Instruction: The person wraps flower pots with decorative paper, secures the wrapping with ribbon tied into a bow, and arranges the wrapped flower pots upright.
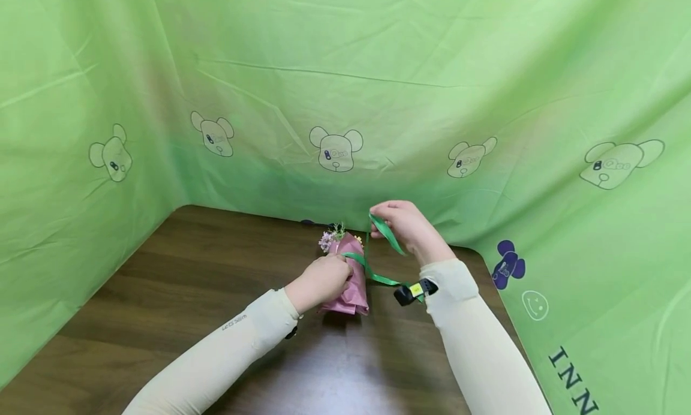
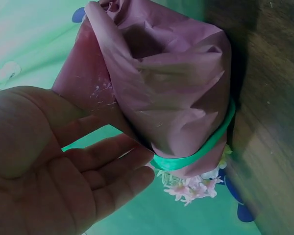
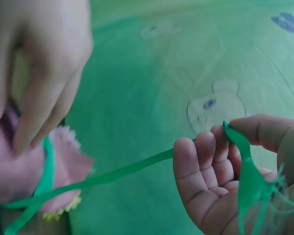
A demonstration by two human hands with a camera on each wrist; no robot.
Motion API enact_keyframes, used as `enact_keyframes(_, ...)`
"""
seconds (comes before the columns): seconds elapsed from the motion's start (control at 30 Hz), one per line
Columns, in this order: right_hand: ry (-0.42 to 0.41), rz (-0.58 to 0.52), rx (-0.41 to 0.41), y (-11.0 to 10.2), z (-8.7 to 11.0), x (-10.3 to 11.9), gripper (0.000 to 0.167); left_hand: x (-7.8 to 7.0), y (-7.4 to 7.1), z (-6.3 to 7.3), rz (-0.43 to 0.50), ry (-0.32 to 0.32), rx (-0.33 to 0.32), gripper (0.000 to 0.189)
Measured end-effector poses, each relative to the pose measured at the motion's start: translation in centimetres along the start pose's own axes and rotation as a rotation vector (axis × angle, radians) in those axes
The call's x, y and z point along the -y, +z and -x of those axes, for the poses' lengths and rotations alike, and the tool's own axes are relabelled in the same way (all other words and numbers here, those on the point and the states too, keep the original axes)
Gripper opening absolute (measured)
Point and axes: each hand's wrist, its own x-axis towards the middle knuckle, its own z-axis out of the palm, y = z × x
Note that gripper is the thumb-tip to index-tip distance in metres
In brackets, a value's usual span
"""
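Observation:
A small bouquet in pink wrapping paper leans on the wooden table, lilac and yellow flowers showing at its far end. My left hand grips the wrap from the left side, fingertips right by the green ribbon that circles it. Away to the right, my right hand is raised and pinches one length of green ribbon between thumb and fingers. That length runs taut from the bouquet, and its frayed end hangs over the palm. Another tail of ribbon trails right towards the right wrist.
Green cloth printed with bear heads walls in the back and both sides of the dark wooden table. The back cloth stands close behind the flowers. A black strap device sits on my right wrist.

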Motion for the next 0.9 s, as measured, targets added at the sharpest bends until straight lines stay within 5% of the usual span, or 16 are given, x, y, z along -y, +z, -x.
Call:
enact_keyframes(0.2, -0.034, 0.149, 0.063, 3.3, -1.7, 3.4, 0.028, 0.3, 0.5, 0.0, 0.024, -0.01, -0.029, 0.007)
enact_keyframes(0.37, -0.151, 0.212, 0.366, 6.3, -3.1, 5.3, 0.035, 0.5, 0.7, 0.0, 0.027, -0.015, -0.038, 0.01)
enact_keyframes(0.47, -0.208, 0.191, 0.444, 6.9, -3.0, 5.7, 0.036, 0.5, 0.7, 0.0, 0.027, -0.008, -0.031, 0.011)
enact_keyframes(0.67, -0.302, 0.334, 0.28, 5.0, -1.5, 3.7, 0.028, 0.4, 0.7, 0.1, 0.071, -0.004, -0.033, 0.008)
enact_keyframes(0.9, -0.34, 0.665, 0.015, 2.5, 0.0, -3.3, 0.019, 1.1, 1.4, -0.1, 0.101, 0.009, 0.009, 0.021)
